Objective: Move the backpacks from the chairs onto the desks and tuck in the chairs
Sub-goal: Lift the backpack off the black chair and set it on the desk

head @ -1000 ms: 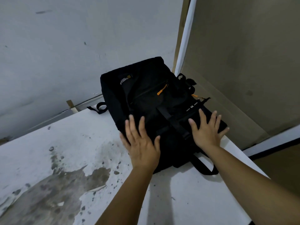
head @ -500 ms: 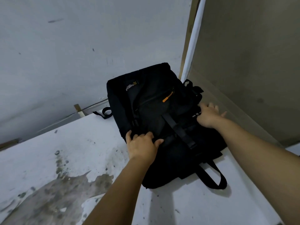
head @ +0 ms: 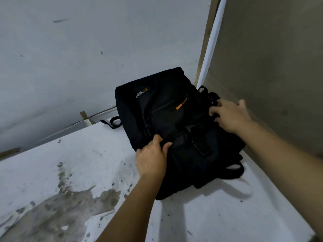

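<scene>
backpack (head: 174, 123) on desk (head: 52, 172) | left hand (head: 152, 158) grips near edge | right hand (head: 230, 116) grips far side

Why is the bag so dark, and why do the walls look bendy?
Head view: dim light swallows detail on the black backpack; only its orange zipper pull stands out. A soft shadow falls on the desk beside it. The wide lens curves the white wall strip.
</scene>
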